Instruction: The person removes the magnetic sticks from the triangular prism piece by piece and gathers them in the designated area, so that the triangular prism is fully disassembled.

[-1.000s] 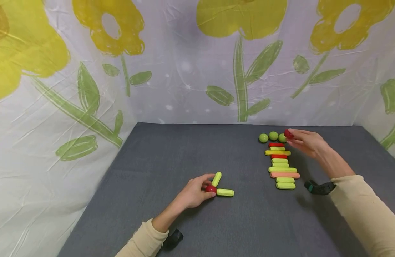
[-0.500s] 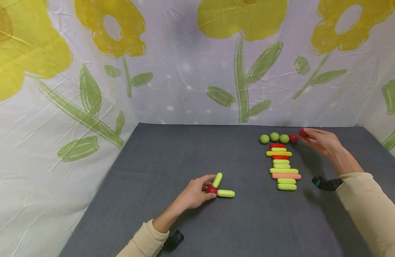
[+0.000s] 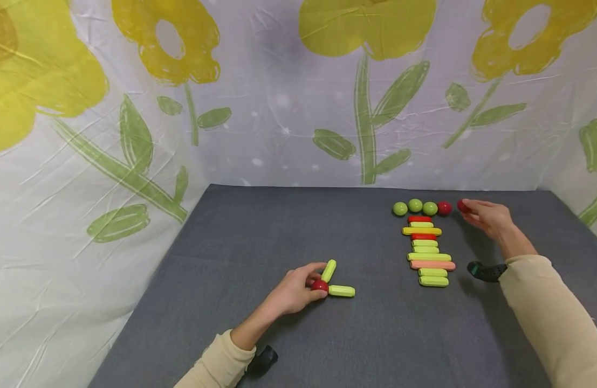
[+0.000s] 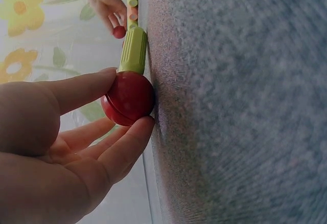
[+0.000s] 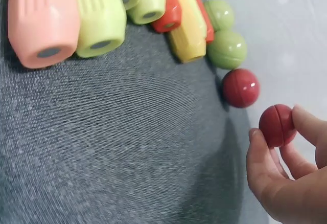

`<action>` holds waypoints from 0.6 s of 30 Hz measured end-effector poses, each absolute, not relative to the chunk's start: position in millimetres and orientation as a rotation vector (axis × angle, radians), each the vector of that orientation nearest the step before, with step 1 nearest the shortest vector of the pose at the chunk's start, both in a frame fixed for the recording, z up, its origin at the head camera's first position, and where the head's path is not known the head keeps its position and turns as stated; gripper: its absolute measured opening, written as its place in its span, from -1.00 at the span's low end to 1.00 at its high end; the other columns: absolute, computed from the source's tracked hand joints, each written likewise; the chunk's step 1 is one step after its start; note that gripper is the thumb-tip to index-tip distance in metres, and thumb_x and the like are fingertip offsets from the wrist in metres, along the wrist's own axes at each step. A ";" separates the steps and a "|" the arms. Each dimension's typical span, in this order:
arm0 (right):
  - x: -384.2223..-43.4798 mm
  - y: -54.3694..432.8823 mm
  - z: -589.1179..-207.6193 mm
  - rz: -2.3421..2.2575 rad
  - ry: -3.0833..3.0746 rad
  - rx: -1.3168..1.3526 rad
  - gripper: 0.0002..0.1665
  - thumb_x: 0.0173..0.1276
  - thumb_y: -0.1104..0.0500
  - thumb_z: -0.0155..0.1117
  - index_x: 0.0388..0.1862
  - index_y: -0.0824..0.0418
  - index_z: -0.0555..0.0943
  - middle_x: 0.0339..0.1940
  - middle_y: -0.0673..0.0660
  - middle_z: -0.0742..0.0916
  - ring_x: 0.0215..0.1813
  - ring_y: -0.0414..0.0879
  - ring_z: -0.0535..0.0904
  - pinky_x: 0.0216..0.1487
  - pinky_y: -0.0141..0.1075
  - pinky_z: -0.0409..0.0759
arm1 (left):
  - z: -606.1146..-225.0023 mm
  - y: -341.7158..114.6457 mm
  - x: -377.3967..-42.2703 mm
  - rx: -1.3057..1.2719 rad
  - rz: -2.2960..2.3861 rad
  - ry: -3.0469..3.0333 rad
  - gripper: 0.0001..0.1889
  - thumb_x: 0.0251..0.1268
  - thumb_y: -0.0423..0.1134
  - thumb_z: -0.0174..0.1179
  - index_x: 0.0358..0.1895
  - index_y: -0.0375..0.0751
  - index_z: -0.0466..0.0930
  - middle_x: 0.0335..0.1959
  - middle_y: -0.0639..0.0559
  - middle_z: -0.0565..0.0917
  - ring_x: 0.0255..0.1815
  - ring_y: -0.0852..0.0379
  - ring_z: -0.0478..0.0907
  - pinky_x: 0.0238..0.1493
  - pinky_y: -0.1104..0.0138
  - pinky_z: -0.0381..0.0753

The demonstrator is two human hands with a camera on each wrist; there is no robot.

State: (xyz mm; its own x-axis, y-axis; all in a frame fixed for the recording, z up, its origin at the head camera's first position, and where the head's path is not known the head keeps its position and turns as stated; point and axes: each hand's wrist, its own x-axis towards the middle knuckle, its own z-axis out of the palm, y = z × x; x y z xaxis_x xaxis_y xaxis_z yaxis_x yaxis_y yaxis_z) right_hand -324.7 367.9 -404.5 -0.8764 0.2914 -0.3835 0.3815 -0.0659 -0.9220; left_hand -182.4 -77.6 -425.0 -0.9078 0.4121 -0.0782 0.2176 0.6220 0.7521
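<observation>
My left hand [image 3: 293, 288] pinches a glossy red ball [image 4: 130, 98] between thumb and fingers, low at the table surface. Two short lime-green ribbed rods [image 3: 341, 291] meet at that ball, one pointing right and one away. Far right, my right hand [image 3: 487, 218] holds a second red ball [image 5: 277, 125] by its fingertips, just right of a third red ball [image 5: 240, 88]. That third ball ends a row of green balls [image 3: 430, 208]; a gap shows between it and the held ball. Both held balls have a seam line around them.
Below the ball row lies a ladder-like stack of rods: red ones [image 3: 423, 237], a long yellow one [image 3: 421, 231], a salmon one [image 3: 432, 265] and several lime ones [image 3: 429, 257]. The dark grey table [image 3: 259, 231] ends at a flower-print cloth wall [image 3: 259, 134].
My right hand has moved right, then slightly lower, still pinching a red ball. Another red ball now shows at the right end of the green row. My left hand stays in place.
</observation>
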 end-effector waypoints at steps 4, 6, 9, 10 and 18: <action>-326.7 366.8 -409.6 -2.090 2.130 0.781 -0.31 0.34 0.06 0.26 0.36 0.26 0.28 -0.41 -0.11 0.53 -0.47 -0.34 0.59 -0.24 -0.41 0.64 | -425.1 -77.8 -182.9 0.519 1.160 2.605 -0.41 0.17 -0.32 0.35 0.30 -0.23 0.39 0.03 -0.19 0.60 0.04 -0.07 0.56 0.03 0.08 0.54; -327.4 367.1 -411.2 -2.107 2.118 0.784 -0.41 0.33 0.07 0.27 0.27 0.22 0.35 -0.43 -0.12 0.55 -0.47 -0.33 0.59 -0.25 -0.41 0.64 | -424.8 -77.9 -183.1 0.519 1.159 2.606 -0.41 0.17 -0.31 0.35 0.30 -0.23 0.39 0.03 -0.19 0.60 0.04 -0.07 0.56 0.03 0.08 0.54; -328.3 367.4 -412.9 -2.102 2.126 0.775 -0.44 0.32 0.06 0.28 0.23 0.21 0.36 -0.49 -0.15 0.56 -0.47 -0.33 0.59 -0.27 -0.42 0.64 | -424.7 -78.1 -183.3 0.514 1.158 2.605 -0.41 0.17 -0.31 0.35 0.30 -0.23 0.39 0.03 -0.18 0.60 0.04 -0.07 0.56 0.03 0.09 0.54; -328.7 367.3 -413.5 -2.086 2.140 0.772 -0.40 0.33 0.06 0.27 0.27 0.22 0.35 -0.49 -0.16 0.55 -0.47 -0.34 0.59 -0.27 -0.43 0.64 | -424.6 -78.2 -183.4 0.515 1.158 2.605 -0.41 0.17 -0.31 0.35 0.30 -0.23 0.39 0.03 -0.18 0.60 0.04 -0.06 0.56 0.03 0.09 0.54; -332.8 363.1 -417.8 -1.974 2.210 0.826 -0.17 0.35 0.02 0.22 0.47 0.31 0.15 -0.33 -0.10 0.50 -0.50 -0.39 0.55 -0.27 -0.47 0.62 | -424.5 -78.2 -183.0 0.520 1.170 2.592 -0.41 0.18 -0.31 0.34 0.30 -0.23 0.39 0.03 -0.18 0.61 0.04 -0.05 0.56 0.03 0.10 0.54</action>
State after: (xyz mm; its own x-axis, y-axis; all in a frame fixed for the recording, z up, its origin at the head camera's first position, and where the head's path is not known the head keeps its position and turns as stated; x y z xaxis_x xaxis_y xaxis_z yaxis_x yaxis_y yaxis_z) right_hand -332.8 363.1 -417.8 -0.8537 0.3435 -0.3915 0.4276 0.0332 -0.9033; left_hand -183.0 -78.2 -424.5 -0.9050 0.4179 -0.0789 0.2172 0.6136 0.7591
